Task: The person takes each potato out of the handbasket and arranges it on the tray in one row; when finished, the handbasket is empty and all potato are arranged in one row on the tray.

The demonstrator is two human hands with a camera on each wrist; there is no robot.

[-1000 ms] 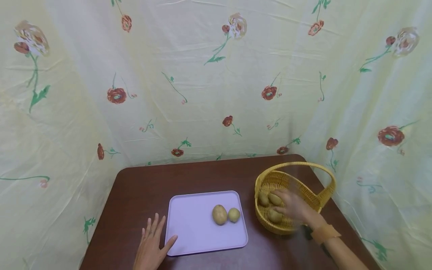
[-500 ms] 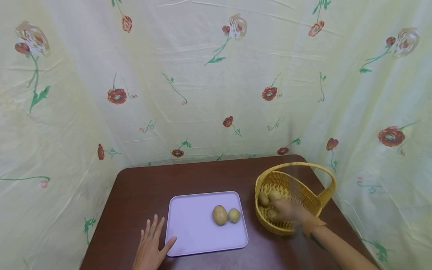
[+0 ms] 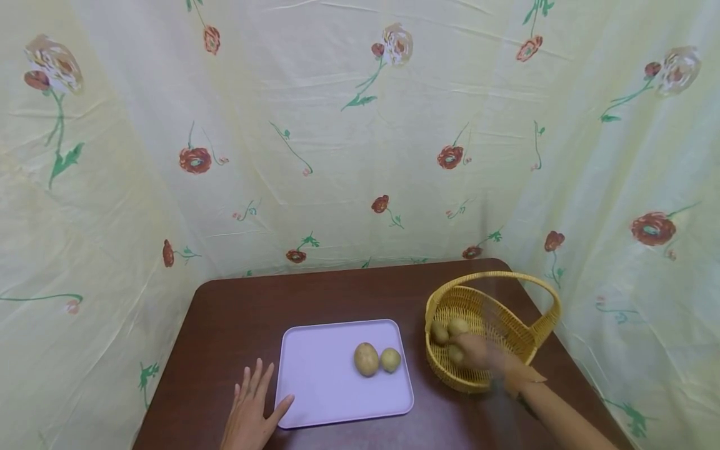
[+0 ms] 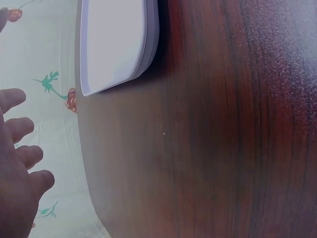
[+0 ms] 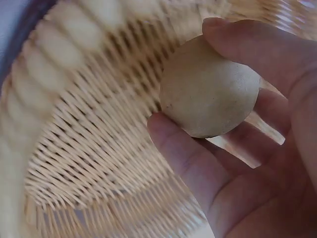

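Observation:
Inside the yellow wicker basket (image 3: 450, 379), my right hand (image 3: 478, 351) grips a potato (image 3: 455, 355). In the right wrist view the thumb and fingers of my right hand (image 5: 262, 148) curl round this potato (image 5: 210, 91), with the woven wall behind it. Two more potatoes (image 3: 458, 325) (image 3: 439, 332) lie beside it in the basket. On the lilac tray (image 3: 320, 375) are a larger potato (image 3: 366, 359) and a smaller one (image 3: 390, 359). My left hand (image 3: 250, 412) lies with spread fingers at the tray's left edge, holding nothing.
The dark wooden table (image 3: 247, 312) carries the tray in the middle and the basket at the right. The basket's tall handle (image 3: 489, 273) arches above it. A flowered curtain (image 3: 315, 156) hangs behind the table and along both sides.
My right hand has moved down onto the nearest potato in the basket, and its fingers have closed round it. My left hand has barely moved.

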